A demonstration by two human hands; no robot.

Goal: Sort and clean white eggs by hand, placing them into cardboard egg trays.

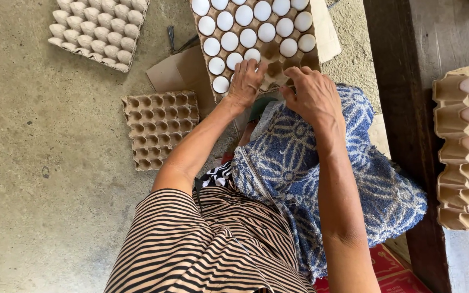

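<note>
A brown pulp egg tray (272, 53) lies in front of me on the floor, most of its cups filled with white eggs (248, 38). My left hand (245, 81) rests on the tray's near edge, fingers curled over a white egg there; whether it grips the egg is unclear. My right hand (311, 93) sits at the near right corner of the tray, fingers bent over empty cups, and I cannot see anything in it. A blue and white patterned towel (310, 173) covers my lap beneath both forearms.
An empty brown egg tray (159, 127) lies on the concrete floor at the left. An upside-down pale tray (100, 30) sits at the upper left. A stack of trays with white eggs (465, 146) stands at the right edge beside a dark wooden beam (397, 81). Cardboard (177, 70) lies under the filled tray.
</note>
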